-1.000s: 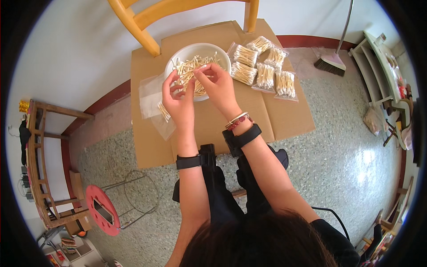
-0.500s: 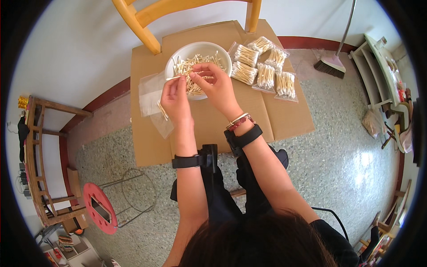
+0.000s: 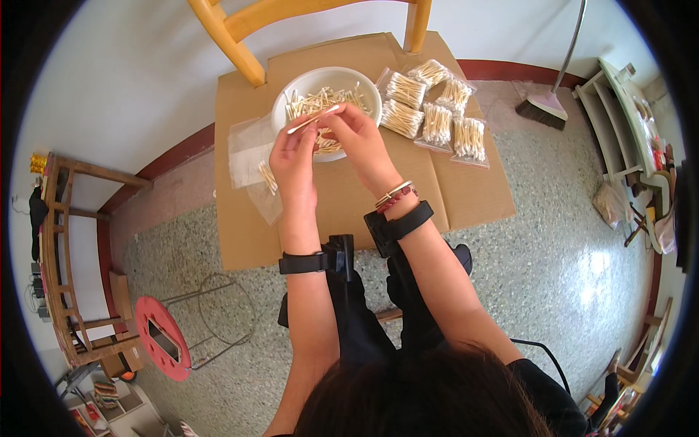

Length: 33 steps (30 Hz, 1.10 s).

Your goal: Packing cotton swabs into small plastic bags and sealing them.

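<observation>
Both hands are raised over a round white bowl (image 3: 326, 80) that holds a loose heap of pale wooden-stemmed cotton swabs (image 3: 331, 98). The left hand (image 3: 293, 162) and the right hand (image 3: 357, 135) share a small bundle of cotton swabs (image 3: 313, 119), which lies tilted across the bowl's near side, its lower end at the left fingers and its upper end at the right fingers. Each grip is clenched on that bundle, the fingertips pinching it from opposite ends; the bundle is held just above the bowl's contents, not resting in them.

The bowl sits on a flat sheet of brown cardboard (image 3: 466, 189) spread on a speckled stone floor (image 3: 568, 277). Just beside the bowl on the right lie five clear plastic bags packed with cotton swabs (image 3: 437, 109), close together in a loose cluster. On the left of the bowl, partly under the left hand, lies an open clear plastic bag (image 3: 251, 156) with a few swabs inside it.

Behind the bowl stands a yellow wooden chair (image 3: 240, 29), its legs touching the cardboard's far edge. Both wrists carry black straps; the right wrist also wears beaded bracelets. A purple-headed broom (image 3: 542, 109) leans at the wall on the right, well apart from the hands. A red round stool frame (image 3: 162, 336) stands on the floor at the lower left.
</observation>
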Available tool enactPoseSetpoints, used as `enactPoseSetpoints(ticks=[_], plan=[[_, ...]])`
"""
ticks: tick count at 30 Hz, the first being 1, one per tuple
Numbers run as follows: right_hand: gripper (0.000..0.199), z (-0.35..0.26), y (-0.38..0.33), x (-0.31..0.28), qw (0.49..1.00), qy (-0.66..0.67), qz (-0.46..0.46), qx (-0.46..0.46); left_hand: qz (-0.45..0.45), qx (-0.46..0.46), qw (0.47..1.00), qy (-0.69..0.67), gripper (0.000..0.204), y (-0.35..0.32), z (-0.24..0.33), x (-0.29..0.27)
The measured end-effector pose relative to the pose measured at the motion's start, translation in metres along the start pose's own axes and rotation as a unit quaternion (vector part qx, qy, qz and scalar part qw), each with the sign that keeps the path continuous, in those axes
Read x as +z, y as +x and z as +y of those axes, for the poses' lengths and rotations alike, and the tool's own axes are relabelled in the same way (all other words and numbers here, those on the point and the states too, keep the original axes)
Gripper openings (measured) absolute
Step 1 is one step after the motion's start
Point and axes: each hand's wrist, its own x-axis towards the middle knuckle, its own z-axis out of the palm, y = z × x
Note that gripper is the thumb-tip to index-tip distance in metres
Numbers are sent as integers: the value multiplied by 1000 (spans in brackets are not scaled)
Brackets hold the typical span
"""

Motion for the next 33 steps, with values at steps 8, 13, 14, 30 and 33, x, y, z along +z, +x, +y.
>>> enactPoseSetpoints(ticks=[8, 13, 14, 30, 33], plan=[[7, -6, 6, -8, 997, 30, 56, -36, 76, 141, 757, 633, 35, -8, 1, -85], [10, -5, 6, -5, 997, 9, 59, -41, -16, -37, 758, 651, 30, -25, 4, -119], [12, -3, 6, -1, 997, 7, 65, -40, -22, -47, 758, 650, 26, -25, 0, -127], [20, 26, -11, 42, 970, -213, -82, -87, 23, 114, 874, 471, 10, -18, 34, -92], [18, 27, -11, 45, 956, -255, -72, -129, 34, 138, 878, 457, 10, -19, 38, -83]])
